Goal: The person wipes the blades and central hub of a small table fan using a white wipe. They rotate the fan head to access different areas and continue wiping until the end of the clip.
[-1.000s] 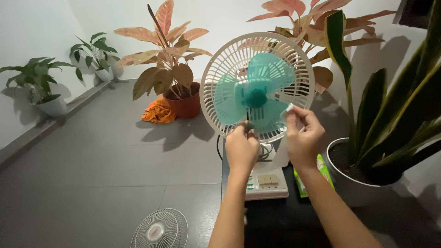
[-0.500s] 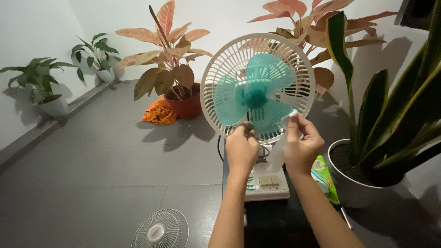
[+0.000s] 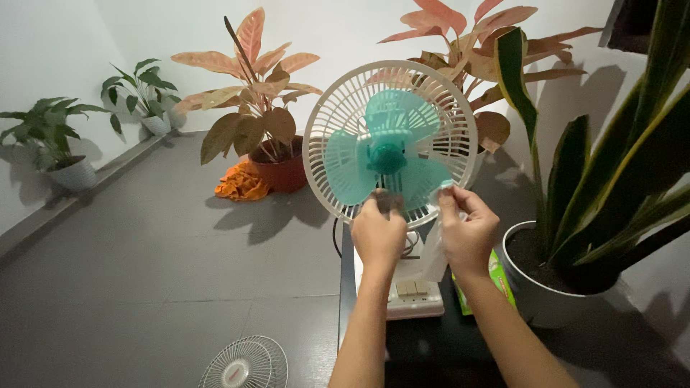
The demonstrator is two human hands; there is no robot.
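We are keeping our left hand point(image 3: 379, 233) closed on the lower rim of the white rear guard point(image 3: 325, 115) of the desk fan point(image 3: 392, 144), just below the teal blades point(image 3: 381, 154). Our right hand point(image 3: 467, 230) is pinching a thin white wipe point(image 3: 435, 248) against the guard's lower right edge. The fan is standing upright on a dark surface point(image 3: 431, 345), its base point(image 3: 413, 294) near us. A detached wire front grille point(image 3: 244, 363) is lying on the grey floor at near left, and a green packet point(image 3: 496, 269) is sitting just right of the base.
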